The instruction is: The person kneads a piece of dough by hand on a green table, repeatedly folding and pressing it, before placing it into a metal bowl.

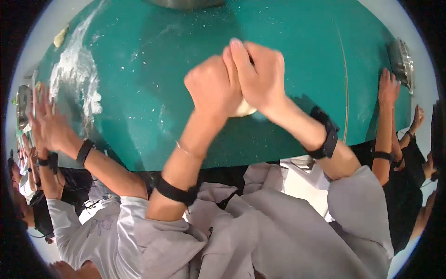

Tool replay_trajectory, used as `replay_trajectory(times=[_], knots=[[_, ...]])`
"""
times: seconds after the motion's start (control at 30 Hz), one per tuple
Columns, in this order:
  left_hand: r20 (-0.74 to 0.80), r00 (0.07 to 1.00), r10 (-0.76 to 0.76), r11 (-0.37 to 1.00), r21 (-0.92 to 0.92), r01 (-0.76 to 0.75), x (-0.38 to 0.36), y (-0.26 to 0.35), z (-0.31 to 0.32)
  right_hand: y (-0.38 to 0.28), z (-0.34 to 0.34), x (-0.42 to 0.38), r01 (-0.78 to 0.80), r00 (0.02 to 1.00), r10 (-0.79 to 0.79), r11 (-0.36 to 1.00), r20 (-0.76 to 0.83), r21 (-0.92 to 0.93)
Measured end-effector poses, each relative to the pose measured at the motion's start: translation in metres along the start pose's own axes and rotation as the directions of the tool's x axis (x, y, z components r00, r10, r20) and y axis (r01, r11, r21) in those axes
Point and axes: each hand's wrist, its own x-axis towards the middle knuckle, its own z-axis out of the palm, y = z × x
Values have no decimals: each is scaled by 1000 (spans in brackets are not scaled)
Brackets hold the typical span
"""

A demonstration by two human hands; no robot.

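A lump of pale dough [245, 109] lies on the green table, mostly hidden beneath my hands. My left hand [213, 87] is closed over it, fingers curled under and knuckles facing away from me. Pressed against its inner side, my right hand [261, 72] is closed too, its thumb stretched forward along the left thumb. Both hands bear on the dough, and their fingertips are out of sight. Each of my wrists has a black band.
White flour [76, 79] is spread over the green table [297, 60] at left, with a small dough piece [60, 36] beyond. Metal bowls stand at the far edge [188, 3] and right [402, 63]. Co-workers' hands reach in at left [51, 125] and right [388, 88].
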Motion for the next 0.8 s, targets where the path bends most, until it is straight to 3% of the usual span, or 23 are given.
replay_trajectory(times=[0.13, 0.23, 0.33, 0.43, 0.53, 0.57, 0.67, 0.77, 0.8], knots=[[30, 990, 140, 984, 111, -143, 51, -37, 17, 27, 29, 52, 72, 995, -70, 997, 67, -24], [167, 980, 106, 962, 232, -144, 84, -44, 19, 37, 44, 81, 84, 996, -87, 988, -21, -128], [113, 986, 122, 935, 321, -152, 83, -42, 20, 35, 41, 76, 102, 993, -109, 989, -54, -109], [91, 966, 241, 908, 329, -258, 65, -20, 2, 37, 43, 63, 259, 910, -260, 965, -324, -47], [58, 952, 300, 922, 240, -305, 42, 6, -22, 21, 12, 32, 259, 965, -240, 932, -105, 254], [-149, 871, 468, 877, 206, -435, 34, -3, -13, 10, -2, 16, 29, 994, -62, 946, 92, 324], [-102, 981, 166, 985, -28, -169, -2, 20, -33, -15, -35, -26, -112, 944, 60, 983, 323, 146], [52, 998, -26, 983, -179, 35, -36, 34, -50, -7, -31, -66, 210, 973, -218, 973, 79, 98], [115, 991, -72, 973, -211, 96, -45, 34, -53, -10, -33, -76, 182, 979, -189, 979, 74, 94]])
